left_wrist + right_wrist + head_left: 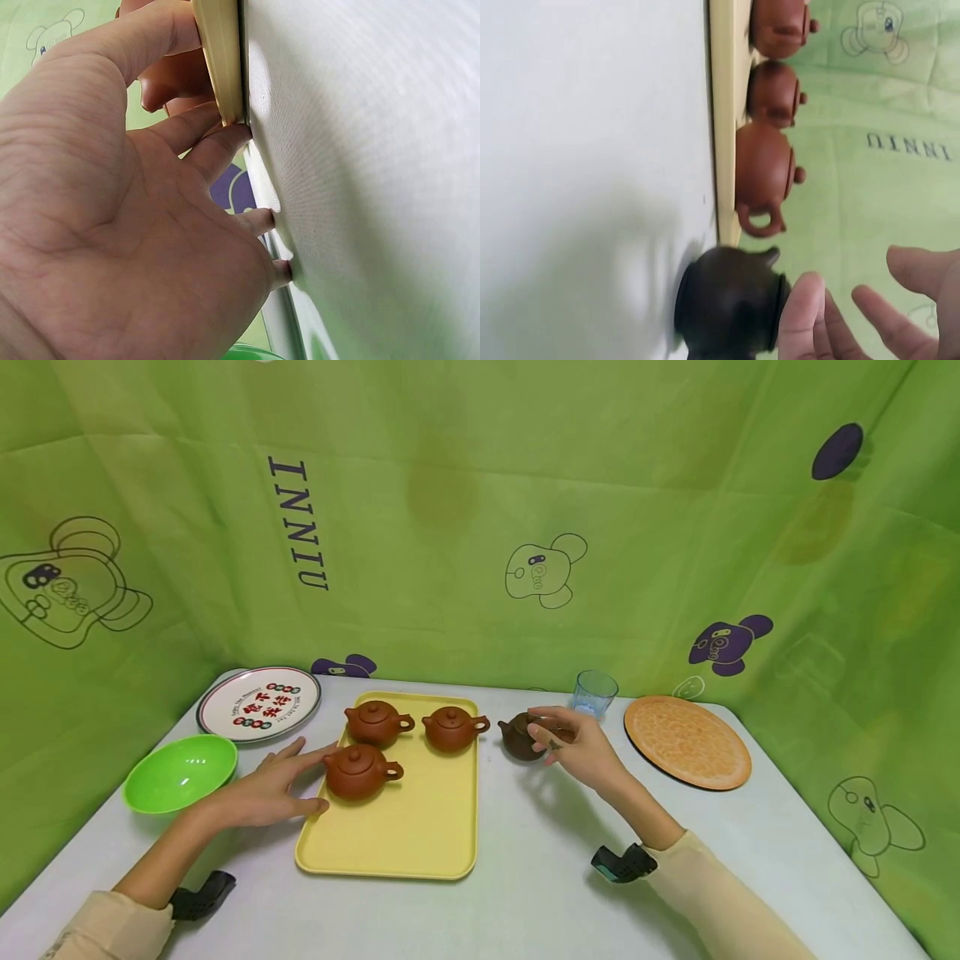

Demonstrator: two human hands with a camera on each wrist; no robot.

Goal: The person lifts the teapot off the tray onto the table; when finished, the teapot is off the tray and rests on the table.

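My left hand [273, 785] is at the left edge of a yellow tray [405, 843], its fingers spread. In the left wrist view its thumb and fingertips touch the tray's rim [221, 60]. On the tray stand three reddish-brown teapots, one at the back left [375, 724], one at the back right [450, 731] and one at the front left [356, 774]. My right hand [581, 747] is over a dark brown teapot [517, 742] just right of the tray. Its fingertips are spread beside the lid, the nearest close to it; the knob is hidden.
At the left are a white plate [258, 703] with red lettering and a green bowl [180, 777]. A blue-tinted glass [595, 693] stands behind my right hand. An orange round mat [686, 743] lies at the right. A green printed cloth [450, 527] walls the table.
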